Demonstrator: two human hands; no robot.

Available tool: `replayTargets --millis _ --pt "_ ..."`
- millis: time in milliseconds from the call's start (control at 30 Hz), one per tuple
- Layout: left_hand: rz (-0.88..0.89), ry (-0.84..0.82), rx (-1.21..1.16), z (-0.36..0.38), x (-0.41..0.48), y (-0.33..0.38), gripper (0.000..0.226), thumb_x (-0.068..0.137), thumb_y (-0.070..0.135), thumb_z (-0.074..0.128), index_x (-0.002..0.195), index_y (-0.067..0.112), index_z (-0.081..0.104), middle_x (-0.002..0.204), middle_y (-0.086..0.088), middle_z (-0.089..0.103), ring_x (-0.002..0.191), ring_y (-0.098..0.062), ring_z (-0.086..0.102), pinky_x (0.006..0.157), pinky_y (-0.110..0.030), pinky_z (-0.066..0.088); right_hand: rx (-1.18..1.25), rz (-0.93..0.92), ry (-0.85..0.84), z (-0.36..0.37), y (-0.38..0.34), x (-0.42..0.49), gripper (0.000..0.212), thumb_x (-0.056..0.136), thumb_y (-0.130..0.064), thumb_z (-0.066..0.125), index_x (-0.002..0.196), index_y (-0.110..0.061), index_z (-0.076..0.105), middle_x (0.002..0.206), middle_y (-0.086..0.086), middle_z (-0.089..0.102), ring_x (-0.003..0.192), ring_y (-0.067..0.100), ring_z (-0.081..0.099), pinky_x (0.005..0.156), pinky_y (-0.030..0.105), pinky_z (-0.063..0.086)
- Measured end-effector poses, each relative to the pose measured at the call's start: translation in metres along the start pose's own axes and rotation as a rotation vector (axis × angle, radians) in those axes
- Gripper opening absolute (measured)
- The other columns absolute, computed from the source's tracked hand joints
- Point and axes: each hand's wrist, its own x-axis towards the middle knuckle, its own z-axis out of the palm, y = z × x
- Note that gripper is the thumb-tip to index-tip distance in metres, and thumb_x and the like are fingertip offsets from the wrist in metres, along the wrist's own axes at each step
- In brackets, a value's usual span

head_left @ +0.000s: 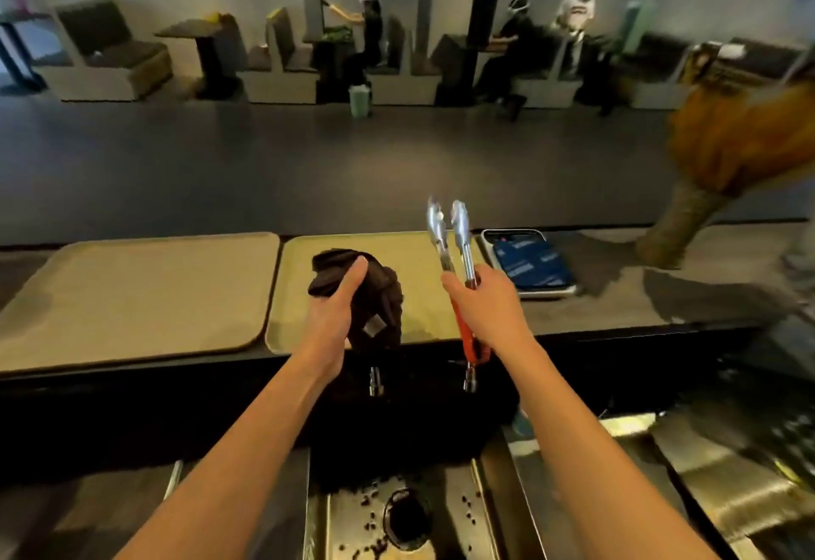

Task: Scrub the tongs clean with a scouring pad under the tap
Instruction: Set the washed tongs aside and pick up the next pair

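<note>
head view: only one camera, so everything's from here
tongs [450, 246]: up in the air over the counter's [617, 308] near edge, tips pointing away above the right edge of the middle tray [410, 246], not under the tap yet
right hand [480, 299]: wrapped round the red handles, the steel arms a little apart
left hand [335, 308]: gripping the scouring pad [375, 290] just above the same tray
handling guess: tongs look light, stiff and springy; bare steel gets slippery when wet, so I'd hold the red grips
pad: dark, soft, crumpled, honestly more cloth-like
sink [489, 493]: steel, dark crumbs round the drain
tap [375, 381]: small metal nozzle below the left hand, I think
</note>
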Motion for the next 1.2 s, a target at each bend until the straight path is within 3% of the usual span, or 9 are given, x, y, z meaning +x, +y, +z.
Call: replayTargets --millis 100,233,333,500,667,767,900,1067,1200 --pt "-0.039 -0.024 0.014 0.020 0.019 -0.008 0.028 0.088 0.037 0.066 0.110 0.019 0.068 0.104 -0.005 0.075 0.106 -0.024 0.068 0.096 -0.043 0.050 -0.247 0.061 0.047 -0.002 0.014 0.035 0.039 0.091 -0.052 0.057 0.085 -0.014 0.058 0.092 0.007 0.060 0.071 0.017 0.053 0.058 0.030 0.035" --pt "-0.062 -0.005 0.005 0.032 0.030 -0.019 0.020 0.090 0.031 0.065 0.106 0.021 0.067 0.108 -0.005 0.073 0.108 -0.022 0.064 0.090 -0.037 0.048 -0.480 0.099 -0.033 0.008 0.020 0.061 0.047 0.095 -0.056 0.051 0.099 -0.010 0.059 0.103 0.010 0.060 0.079 0.023 0.054 0.067 0.032 0.042" --pt "-0.080 0.014 0.001 0.028 0.034 -0.026 0.025 0.089 0.033 0.065 0.110 0.018 0.066 0.108 -0.006 0.073 0.110 -0.024 0.064 0.095 -0.041 0.048 -0.581 0.077 -0.047 0.018 0.023 0.068 0.054 0.096 -0.058 0.049 0.111 -0.007 0.062 0.112 0.012 0.059 0.084 0.022 0.053 0.068 0.033 0.044" --pt "-0.075 0.033 0.008 0.016 0.036 -0.029 0.032 0.088 0.038 0.065 0.113 0.018 0.065 0.109 -0.008 0.073 0.111 -0.025 0.064 0.104 -0.048 0.043 -0.669 0.080 -0.041 0.038 0.032 0.072 0.055 0.094 -0.061 0.049 0.108 -0.008 0.059 0.118 0.013 0.057 0.097 0.023 0.057 0.079 0.035 0.053" --pt "-0.060 0.067 -0.004 -0.002 0.028 -0.024 0.039 0.081 0.038 0.067 0.114 0.017 0.064 0.110 -0.009 0.072 0.112 -0.027 0.062 0.105 -0.054 0.041 -0.622 -0.024 0.091 0.046 0.021 0.054 0.068 0.093 -0.058 0.051 0.138 -0.008 0.046 0.142 0.020 0.045 0.132 0.033 0.043 0.107 0.044 0.039" --pt "-0.046 0.096 -0.029 -0.022 0.016 -0.015 0.045 0.075 0.040 0.068 0.114 0.017 0.065 0.113 -0.010 0.071 0.113 -0.028 0.062 0.105 -0.054 0.043 -0.432 -0.187 0.163 0.057 -0.007 0.029 0.052 0.095 -0.048 0.052 0.136 -0.016 0.048 0.136 0.012 0.048 0.125 0.026 0.044 0.102 0.039 0.039" --pt "-0.014 0.191 -0.073 -0.070 -0.010 -0.002 0.050 0.072 0.037 0.070 0.114 0.011 0.066 0.112 -0.014 0.071 0.112 -0.031 0.063 0.103 -0.054 0.045 -0.164 -0.268 -0.004 0.096 -0.052 -0.016 0.042 0.096 -0.042 0.052 0.131 -0.021 0.053 0.125 0.001 0.053 0.111 0.018 0.052 0.084 0.031 0.043" --pt "0.031 0.436 -0.109 -0.154 -0.061 0.014 0.026 0.080 0.027 0.069 0.103 0.014 0.069 0.104 -0.011 0.074 0.105 -0.028 0.067 0.099 -0.048 0.049 -0.043 -0.402 -0.206 0.159 -0.102 -0.076 0.037 0.096 -0.042 0.054 0.128 -0.023 0.055 0.112 -0.004 0.058 0.094 0.015 0.059 0.078 0.032 0.048" --pt "0.087 0.656 -0.129 -0.236 -0.127 0.025 0.009 0.086 0.021 0.065 0.090 0.014 0.070 0.087 -0.006 0.074 0.090 -0.025 0.069 0.075 -0.034 0.055 0.062 -0.487 -0.400 0.209 -0.140 -0.143 0.030 0.094 -0.042 0.059 0.119 -0.025 0.060 0.098 -0.008 0.063 0.082 0.009 0.060 0.076 0.031 0.051"
